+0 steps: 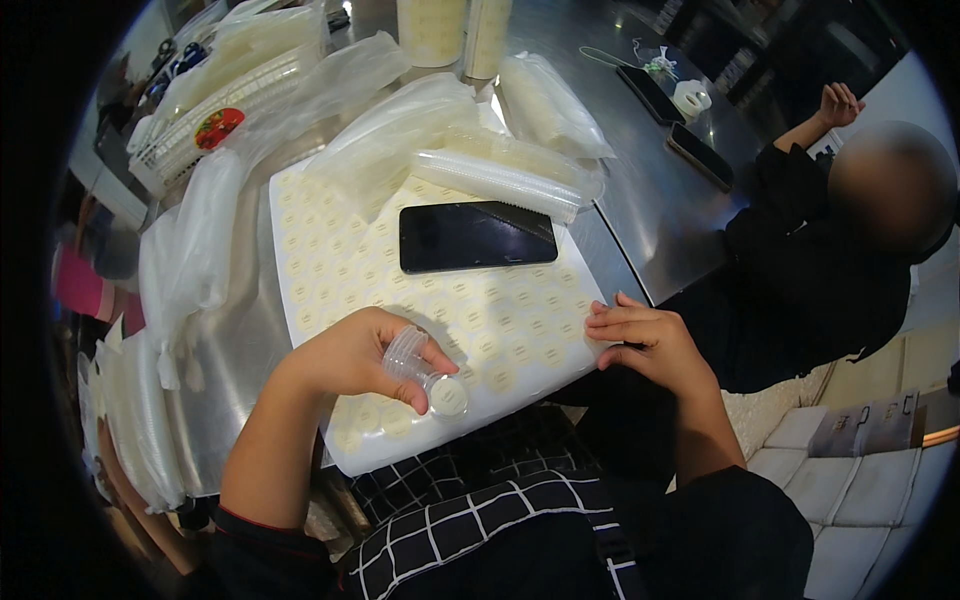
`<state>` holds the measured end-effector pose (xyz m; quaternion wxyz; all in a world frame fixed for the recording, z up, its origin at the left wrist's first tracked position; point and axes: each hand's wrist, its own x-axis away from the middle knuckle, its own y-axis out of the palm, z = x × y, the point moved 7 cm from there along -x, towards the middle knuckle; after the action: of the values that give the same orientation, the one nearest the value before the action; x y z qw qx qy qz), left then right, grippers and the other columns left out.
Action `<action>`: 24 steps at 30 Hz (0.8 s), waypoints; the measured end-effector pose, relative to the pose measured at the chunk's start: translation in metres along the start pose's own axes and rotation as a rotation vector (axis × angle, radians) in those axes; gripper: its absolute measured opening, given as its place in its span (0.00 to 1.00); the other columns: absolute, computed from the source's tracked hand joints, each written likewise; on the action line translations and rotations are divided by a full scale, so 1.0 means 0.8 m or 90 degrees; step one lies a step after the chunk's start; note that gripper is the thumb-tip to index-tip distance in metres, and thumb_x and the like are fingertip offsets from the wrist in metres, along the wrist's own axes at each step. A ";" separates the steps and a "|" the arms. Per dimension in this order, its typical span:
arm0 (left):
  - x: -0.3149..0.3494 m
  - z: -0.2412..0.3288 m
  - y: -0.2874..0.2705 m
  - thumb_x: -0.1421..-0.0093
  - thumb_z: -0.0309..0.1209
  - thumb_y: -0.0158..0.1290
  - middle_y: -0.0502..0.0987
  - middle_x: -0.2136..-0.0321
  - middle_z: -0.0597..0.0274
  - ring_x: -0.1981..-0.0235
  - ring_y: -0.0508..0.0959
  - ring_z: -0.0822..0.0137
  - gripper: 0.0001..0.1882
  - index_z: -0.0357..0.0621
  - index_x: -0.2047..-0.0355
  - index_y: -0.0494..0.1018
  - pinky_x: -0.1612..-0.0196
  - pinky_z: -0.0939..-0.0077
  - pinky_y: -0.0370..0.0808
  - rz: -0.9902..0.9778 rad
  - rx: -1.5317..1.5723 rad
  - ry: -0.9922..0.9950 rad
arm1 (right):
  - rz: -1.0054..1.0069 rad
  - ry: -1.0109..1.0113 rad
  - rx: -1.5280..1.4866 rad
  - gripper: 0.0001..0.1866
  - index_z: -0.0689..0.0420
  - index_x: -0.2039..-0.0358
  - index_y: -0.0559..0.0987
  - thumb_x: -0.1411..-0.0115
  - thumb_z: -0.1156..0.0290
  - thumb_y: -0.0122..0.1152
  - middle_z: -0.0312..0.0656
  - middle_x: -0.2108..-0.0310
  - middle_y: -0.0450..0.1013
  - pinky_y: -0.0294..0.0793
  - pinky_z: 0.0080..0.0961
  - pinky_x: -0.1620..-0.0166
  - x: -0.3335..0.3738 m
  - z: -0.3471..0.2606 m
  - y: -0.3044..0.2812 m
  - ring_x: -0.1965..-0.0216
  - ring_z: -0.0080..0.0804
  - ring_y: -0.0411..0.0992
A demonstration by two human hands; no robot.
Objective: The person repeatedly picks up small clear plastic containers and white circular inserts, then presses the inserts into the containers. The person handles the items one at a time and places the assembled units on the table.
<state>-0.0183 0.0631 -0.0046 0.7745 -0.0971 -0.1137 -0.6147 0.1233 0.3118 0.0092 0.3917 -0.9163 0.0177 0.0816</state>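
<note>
My left hand (370,352) is closed around a short stack of small clear plastic cups (405,352), tilted over the near part of the sticker sheet. A round cream sticker (449,396) shows on the end of the stack, beside my thumb. Beneath lies a large white sticker sheet (520,320) covered with rows of round cream labels. My right hand (655,342) is at the sheet's right edge, its fingers stretched and apart, fingertips touching or just above the sheet. A black smartphone (478,237) rests on the sheet beyond both hands.
Long sleeves of clear cups (500,180) in plastic bags lie beyond the phone; more bags (195,240) lie at left by a white basket (180,150). Rolls of labels (432,30) stand at the back. Two phones (700,155) and a person in black (810,260) are right.
</note>
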 end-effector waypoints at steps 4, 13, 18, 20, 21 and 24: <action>0.001 -0.002 0.005 0.59 0.25 0.73 0.81 0.69 0.65 0.66 0.78 0.75 0.24 0.38 0.59 0.81 0.62 0.79 0.76 -0.022 0.006 0.000 | 0.058 -0.037 -0.010 0.17 0.58 0.63 0.84 0.57 0.73 0.74 0.41 0.61 0.80 0.69 0.37 0.40 0.008 -0.001 -0.001 0.52 0.36 0.78; 0.000 -0.001 0.005 0.59 0.25 0.73 0.81 0.67 0.65 0.67 0.78 0.75 0.23 0.39 0.59 0.81 0.62 0.79 0.75 -0.023 0.013 0.072 | 0.103 -0.096 0.007 0.10 0.62 0.72 0.82 0.56 0.78 0.74 0.42 0.66 0.80 0.75 0.32 0.45 0.008 -0.013 -0.001 0.56 0.35 0.79; 0.001 0.003 0.008 0.59 0.25 0.73 0.81 0.66 0.65 0.64 0.78 0.74 0.24 0.40 0.59 0.81 0.60 0.79 0.75 -0.009 0.041 0.105 | 0.060 -0.051 -0.008 0.06 0.63 0.73 0.83 0.54 0.80 0.71 0.43 0.67 0.80 0.76 0.30 0.49 0.002 -0.018 -0.006 0.57 0.37 0.80; 0.002 0.007 0.012 0.59 0.26 0.74 0.81 0.66 0.65 0.63 0.78 0.73 0.24 0.40 0.59 0.81 0.59 0.78 0.74 -0.006 0.029 0.132 | 0.049 -0.016 -0.011 0.05 0.63 0.73 0.83 0.53 0.81 0.70 0.44 0.67 0.80 0.77 0.29 0.50 0.004 -0.011 -0.003 0.57 0.38 0.80; 0.001 0.007 0.014 0.59 0.27 0.74 0.81 0.65 0.64 0.63 0.78 0.73 0.24 0.40 0.59 0.81 0.59 0.78 0.74 -0.007 0.029 0.125 | 0.042 -0.022 -0.022 0.04 0.63 0.73 0.83 0.52 0.81 0.69 0.44 0.67 0.80 0.77 0.29 0.50 0.004 -0.009 -0.003 0.57 0.37 0.80; 0.000 0.007 0.015 0.60 0.28 0.74 0.81 0.64 0.63 0.62 0.78 0.71 0.24 0.40 0.60 0.81 0.57 0.77 0.74 -0.007 0.006 0.116 | 0.043 -0.003 -0.046 0.04 0.62 0.72 0.83 0.50 0.80 0.67 0.44 0.67 0.80 0.78 0.28 0.52 0.002 0.003 -0.011 0.59 0.35 0.80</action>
<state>-0.0066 0.0675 0.0007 0.7787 -0.0363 -0.0463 -0.6246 0.1255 0.3197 0.0136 0.3556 -0.9285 0.0444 0.0972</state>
